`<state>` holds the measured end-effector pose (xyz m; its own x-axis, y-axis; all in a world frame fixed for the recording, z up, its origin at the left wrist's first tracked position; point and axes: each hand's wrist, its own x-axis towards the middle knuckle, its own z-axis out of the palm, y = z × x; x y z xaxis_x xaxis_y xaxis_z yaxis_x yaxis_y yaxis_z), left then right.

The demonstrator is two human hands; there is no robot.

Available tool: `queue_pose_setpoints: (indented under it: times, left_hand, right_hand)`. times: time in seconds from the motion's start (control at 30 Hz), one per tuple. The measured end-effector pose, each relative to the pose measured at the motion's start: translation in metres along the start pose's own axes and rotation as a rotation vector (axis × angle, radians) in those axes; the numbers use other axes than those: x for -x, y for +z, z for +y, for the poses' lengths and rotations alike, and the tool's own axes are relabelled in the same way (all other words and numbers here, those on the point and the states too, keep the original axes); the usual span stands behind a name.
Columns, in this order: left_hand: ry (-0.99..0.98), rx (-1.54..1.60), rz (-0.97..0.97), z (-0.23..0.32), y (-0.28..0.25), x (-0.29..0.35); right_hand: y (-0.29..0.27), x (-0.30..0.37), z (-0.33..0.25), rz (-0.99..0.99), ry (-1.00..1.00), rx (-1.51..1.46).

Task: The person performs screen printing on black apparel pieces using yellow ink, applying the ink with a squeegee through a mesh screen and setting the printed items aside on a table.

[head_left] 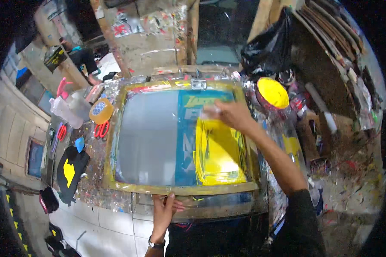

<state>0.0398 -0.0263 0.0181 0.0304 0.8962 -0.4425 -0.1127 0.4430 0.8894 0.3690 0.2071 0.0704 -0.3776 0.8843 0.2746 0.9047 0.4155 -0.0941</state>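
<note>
A wooden-framed printing screen [148,141] lies in front of me, with grey mesh on its left and a blue-green stencil band with pale lettering. Thick yellow ink [221,158] is spread over its right part. At the near edge, my left hand [165,210] pinches the frame, thumb on top and fingers bent underneath. My right hand [233,115] reaches over the upper right of the mesh, fingers closed and smeared by motion. A blurred whitish thing shows at its fingertips; its kind is unclear.
A tub of yellow ink [273,93] stands at the right, near a black plastic bag [268,43]. To the left are a tape roll [101,110], red-handled scissors [101,129], a translucent bottle [66,112] and a yellow-stained black cloth [70,173]. A hinge clamp [198,84] sits at the frame's far edge.
</note>
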Motion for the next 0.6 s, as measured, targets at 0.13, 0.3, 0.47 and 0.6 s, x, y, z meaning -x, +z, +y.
queue_pose_setpoints:
  times: [0.13,0.3,0.47,0.6]
  left_hand:
    - [-0.021,0.004,-0.001,0.006,0.0,0.001]
    - [-0.049,0.021,0.043,-0.009,-0.005,0.0]
    - [0.085,0.013,0.052,-0.011,0.002,-0.005]
    - [0.186,0.018,0.094,-0.006,0.001,0.002]
  right_hand:
    - [0.007,0.016,0.0,0.054,0.026,0.138]
    - [-0.006,0.119,-0.083,0.001,-0.026,0.151]
    - [-0.037,0.181,-0.127,0.008,-0.075,0.025]
    - [-0.064,0.168,-0.138,0.135,-0.008,0.071]
